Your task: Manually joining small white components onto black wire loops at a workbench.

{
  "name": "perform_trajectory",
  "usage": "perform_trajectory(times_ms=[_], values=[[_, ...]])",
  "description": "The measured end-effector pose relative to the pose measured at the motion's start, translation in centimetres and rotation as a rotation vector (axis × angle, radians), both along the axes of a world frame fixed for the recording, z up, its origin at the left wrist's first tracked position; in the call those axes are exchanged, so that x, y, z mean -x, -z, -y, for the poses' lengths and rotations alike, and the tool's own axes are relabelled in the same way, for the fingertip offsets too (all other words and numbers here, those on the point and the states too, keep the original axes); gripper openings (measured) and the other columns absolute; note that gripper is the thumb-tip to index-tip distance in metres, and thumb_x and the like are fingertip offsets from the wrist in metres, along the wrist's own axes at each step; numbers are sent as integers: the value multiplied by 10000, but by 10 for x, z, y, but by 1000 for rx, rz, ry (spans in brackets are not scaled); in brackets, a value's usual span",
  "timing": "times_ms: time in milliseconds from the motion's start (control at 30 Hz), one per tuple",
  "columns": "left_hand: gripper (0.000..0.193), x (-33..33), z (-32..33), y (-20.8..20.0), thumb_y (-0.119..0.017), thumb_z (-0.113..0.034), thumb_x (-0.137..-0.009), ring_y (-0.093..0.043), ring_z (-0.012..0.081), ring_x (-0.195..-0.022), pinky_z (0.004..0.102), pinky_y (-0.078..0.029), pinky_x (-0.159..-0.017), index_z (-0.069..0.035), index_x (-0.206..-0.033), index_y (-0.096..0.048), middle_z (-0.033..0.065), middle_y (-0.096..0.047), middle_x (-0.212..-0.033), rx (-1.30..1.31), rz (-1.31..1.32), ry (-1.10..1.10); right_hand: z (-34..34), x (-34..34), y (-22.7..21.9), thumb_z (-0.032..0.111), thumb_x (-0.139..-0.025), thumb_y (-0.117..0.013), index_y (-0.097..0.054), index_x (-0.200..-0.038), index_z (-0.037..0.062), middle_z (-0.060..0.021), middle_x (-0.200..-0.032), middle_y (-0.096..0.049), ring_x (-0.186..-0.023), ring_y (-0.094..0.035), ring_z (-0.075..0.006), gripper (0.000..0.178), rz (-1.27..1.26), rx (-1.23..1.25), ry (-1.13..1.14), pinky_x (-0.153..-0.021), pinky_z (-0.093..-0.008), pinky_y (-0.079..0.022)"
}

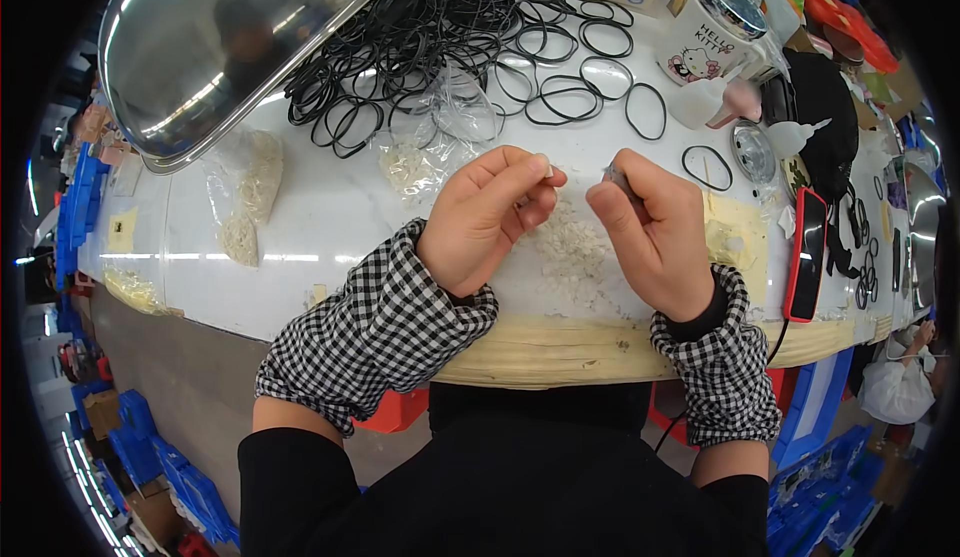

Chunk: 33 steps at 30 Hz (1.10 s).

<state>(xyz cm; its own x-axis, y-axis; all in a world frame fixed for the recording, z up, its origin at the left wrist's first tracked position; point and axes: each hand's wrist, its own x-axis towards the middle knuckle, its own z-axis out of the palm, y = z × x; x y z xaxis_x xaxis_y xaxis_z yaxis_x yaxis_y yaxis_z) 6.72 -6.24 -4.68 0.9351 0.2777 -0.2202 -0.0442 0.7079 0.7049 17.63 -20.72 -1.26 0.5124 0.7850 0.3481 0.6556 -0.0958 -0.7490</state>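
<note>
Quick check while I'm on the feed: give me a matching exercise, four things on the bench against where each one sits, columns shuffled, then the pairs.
Things:
1. metal bowl
2. black rubber bands
3. red phone
4. pile of small white parts

Places:
A. far middle of the table, a tangled heap
B. between the left hand and the right hand
C. far left, tilted on its side
D. right of the right hand, near the table edge

Pairs: 1-C, 2-A, 3-D, 4-B
</note>
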Motion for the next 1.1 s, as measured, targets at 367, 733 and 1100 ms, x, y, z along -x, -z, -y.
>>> perform_trajectory(times_ms=[367,733,1100], values=[[97,1,-2,2,-548,-143,-923,-574,88,-803,213,-464,-727,-62,-871,-563,53,-635,-935,-94,-92,-48,-4,-2,1,138,-898,-590,-455,-708,-1,-30,-531,-369,-486,-295,-95,272,-156,17,116,-440,-271,-262],[123,0,0,5,-543,-111,-918,-545,87,-766,208,-453,-707,-26,-1008,-549,29,-598,-887,-122,-123,-123,-6,-8,5,102,-858,-616,-536,-790,-15,-102,-622,-512,-514,-458,-193,157,21,76,183,-480,-306,-367],[236,0,-7,11,-490,-106,-922,-512,131,-844,246,-448,-765,41,-1107,-503,62,-545,-964,59,-86,-153,-11,-14,33,123,-817,-625,-556,-829,-1,-143,-783,-577,-678,-584,-343,142,261,315,142,-589,-407,-463]])
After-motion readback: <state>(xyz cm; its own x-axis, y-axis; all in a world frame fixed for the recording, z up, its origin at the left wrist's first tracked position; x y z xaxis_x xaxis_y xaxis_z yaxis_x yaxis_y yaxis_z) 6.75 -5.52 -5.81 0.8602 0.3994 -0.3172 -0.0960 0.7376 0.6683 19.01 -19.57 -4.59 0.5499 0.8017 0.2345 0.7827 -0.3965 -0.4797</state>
